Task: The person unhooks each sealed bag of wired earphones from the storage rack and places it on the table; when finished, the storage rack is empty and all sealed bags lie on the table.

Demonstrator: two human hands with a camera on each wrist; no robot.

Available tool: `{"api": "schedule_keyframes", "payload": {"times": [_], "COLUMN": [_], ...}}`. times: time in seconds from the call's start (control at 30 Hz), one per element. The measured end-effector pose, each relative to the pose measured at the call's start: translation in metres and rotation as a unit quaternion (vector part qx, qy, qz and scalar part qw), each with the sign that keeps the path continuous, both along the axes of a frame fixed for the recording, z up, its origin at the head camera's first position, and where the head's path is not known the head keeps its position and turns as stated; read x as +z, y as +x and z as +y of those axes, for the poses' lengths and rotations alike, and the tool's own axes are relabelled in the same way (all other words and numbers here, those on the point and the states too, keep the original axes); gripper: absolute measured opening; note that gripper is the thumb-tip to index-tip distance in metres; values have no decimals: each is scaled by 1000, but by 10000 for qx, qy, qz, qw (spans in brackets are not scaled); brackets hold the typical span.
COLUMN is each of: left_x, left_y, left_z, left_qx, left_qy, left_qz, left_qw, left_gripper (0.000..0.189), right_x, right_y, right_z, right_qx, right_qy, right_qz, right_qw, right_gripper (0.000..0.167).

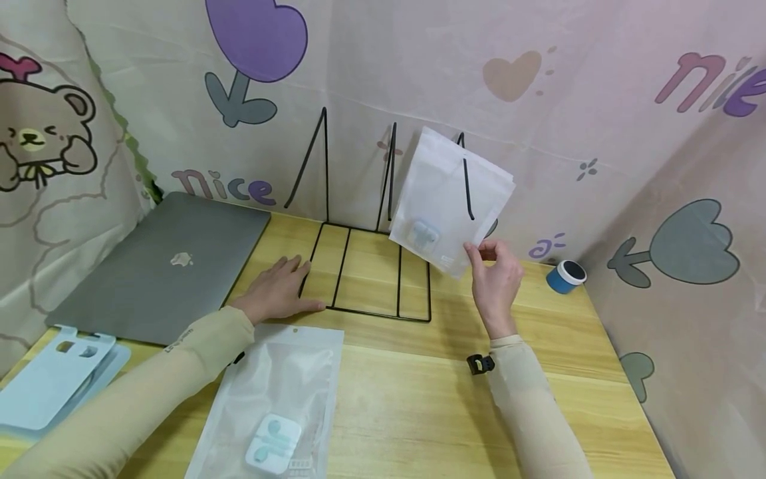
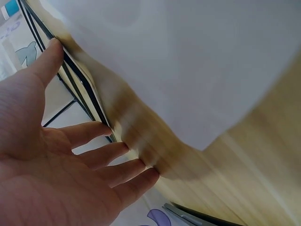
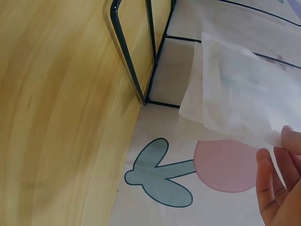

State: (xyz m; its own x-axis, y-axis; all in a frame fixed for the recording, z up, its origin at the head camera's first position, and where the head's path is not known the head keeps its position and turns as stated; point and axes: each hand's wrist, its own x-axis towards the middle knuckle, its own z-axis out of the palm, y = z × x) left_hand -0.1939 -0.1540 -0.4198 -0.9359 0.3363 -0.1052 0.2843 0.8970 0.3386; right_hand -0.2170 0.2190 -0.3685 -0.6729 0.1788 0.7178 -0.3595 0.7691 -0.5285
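A black wire display rack [image 1: 371, 313] stands against the fabric backdrop, with several prongs rising at its back. My left hand [image 1: 278, 289] rests, fingers spread, at the rack's left front corner; in the left wrist view its thumb and fingertips meet the black wire [image 2: 87, 84]. White zip bags [image 1: 445, 186] hang tilted from the right prong [image 1: 468, 189], at least two layered together, the front one showing earphones [image 1: 424, 235] inside. At their lower right edge my right hand [image 1: 497, 283] pinches the plastic between thumb and fingers. Another bag [image 1: 299, 372] with earphones in a square case [image 1: 273, 444] lies flat before the rack.
A grey laptop [image 1: 161, 266], lid closed, lies left of the rack. Light blue phone cases [image 1: 54, 382] sit at the table's left front. By the right wall stands a small blue jar [image 1: 561, 281] with a white rim. Printed fabric encloses the wooden table [image 1: 413, 406].
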Motion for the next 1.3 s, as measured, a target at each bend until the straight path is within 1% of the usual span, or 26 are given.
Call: {"api": "schedule_keyframes", "payload": {"times": [0.17,0.33,0.6,0.8,1.0,1.3], "left_x": [-1,-1,-1,-3,-1,1], "left_y": [-1,0,0,-2,0,0], "left_z": [1,1,1,0,1,1], "left_qx": [-5,4,18,20,59,29], "left_qy": [-20,-14,8,-39,-3,56], "left_qz": [47,81,57,42,29,-34], "left_qw": [10000,10000,10000,10000,10000,10000], "left_gripper": [96,95,96,97,96,95], "right_x": [0,1,1,0,-1,1], "right_y": [1,4,9,12,17,27], "right_z": [0,-1,-2,0,3,7], "right_qx": [67,183,645,797,960,1289], "right_qy": [-45,31,44,11,12,-56], "right_qz": [193,353,675,944,992,1012], "right_qw": [9998,9992,9956,9923,9904,9865], "right_gripper": [23,23,21,17,16,14]}}
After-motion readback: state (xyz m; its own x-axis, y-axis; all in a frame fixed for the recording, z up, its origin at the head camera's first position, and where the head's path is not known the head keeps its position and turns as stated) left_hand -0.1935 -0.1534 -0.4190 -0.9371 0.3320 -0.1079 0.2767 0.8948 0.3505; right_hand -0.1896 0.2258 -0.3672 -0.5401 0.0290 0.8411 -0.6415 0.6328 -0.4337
